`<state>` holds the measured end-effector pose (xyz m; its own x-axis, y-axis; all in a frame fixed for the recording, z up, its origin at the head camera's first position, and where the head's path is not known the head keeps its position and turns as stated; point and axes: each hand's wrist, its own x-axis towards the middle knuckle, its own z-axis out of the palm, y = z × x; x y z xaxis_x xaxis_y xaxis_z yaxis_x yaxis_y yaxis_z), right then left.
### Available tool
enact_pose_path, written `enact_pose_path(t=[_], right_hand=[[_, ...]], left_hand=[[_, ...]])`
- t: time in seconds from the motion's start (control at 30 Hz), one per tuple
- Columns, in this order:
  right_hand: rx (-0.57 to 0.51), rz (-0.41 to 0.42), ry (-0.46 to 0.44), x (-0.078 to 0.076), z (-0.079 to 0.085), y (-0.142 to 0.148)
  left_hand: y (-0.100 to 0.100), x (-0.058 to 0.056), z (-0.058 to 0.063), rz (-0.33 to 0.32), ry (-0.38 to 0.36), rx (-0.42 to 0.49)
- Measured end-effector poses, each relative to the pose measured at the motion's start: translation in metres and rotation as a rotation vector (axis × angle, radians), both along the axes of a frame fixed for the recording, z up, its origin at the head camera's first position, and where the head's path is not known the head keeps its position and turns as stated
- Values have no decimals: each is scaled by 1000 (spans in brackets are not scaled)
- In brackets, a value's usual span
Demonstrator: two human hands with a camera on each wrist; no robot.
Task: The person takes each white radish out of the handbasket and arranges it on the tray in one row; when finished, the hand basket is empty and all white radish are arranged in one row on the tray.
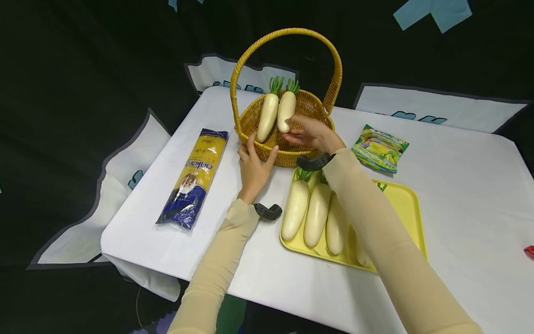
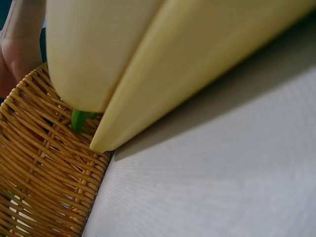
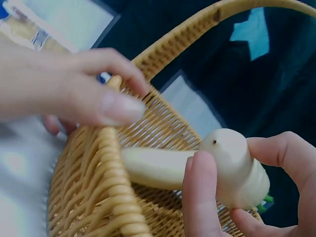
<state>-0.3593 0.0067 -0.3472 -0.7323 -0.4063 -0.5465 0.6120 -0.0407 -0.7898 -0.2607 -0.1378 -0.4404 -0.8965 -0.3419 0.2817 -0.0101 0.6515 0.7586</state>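
Note:
A wicker basket (image 1: 288,158) with a tall arched handle stands near the far side of the table. My left hand (image 1: 253,174) grips its near-left rim, thumb and fingers on either side of the wicker in the right wrist view. Over the basket's inside, my right hand (image 1: 310,132) pinches the lower end of a white radish (image 1: 286,111), whose green top points away from me. Another white radish (image 1: 268,116) leans in the basket just left of it, tip low and greens above the far rim.
Right in front of the basket lies a yellow tray (image 1: 402,204) with several white radishes (image 1: 317,218), partly hidden by my right forearm. To the left is an ankara pasta pack (image 1: 192,181). A green and yellow packet (image 1: 380,148) lies right of the basket; a red item (image 1: 530,252) sits far right.

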Motion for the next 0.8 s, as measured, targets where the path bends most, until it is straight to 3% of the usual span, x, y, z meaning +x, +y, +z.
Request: enact_pose_path(t=[0.13, 0.33, 0.57, 0.8], right_hand=[[-76, -33, -63, 6, 7, 12], [-146, 36, 9, 29, 18, 40], [-289, 143, 102, 66, 32, 84], [-440, 264, 131, 107, 30, 139]], left_hand=[[0, -1, 1, -10, -3, 2], [1, 1, 1, -13, -14, 6], [1, 2, 1, -17, -18, 15], [0, 1, 2, -13, -13, 15]])
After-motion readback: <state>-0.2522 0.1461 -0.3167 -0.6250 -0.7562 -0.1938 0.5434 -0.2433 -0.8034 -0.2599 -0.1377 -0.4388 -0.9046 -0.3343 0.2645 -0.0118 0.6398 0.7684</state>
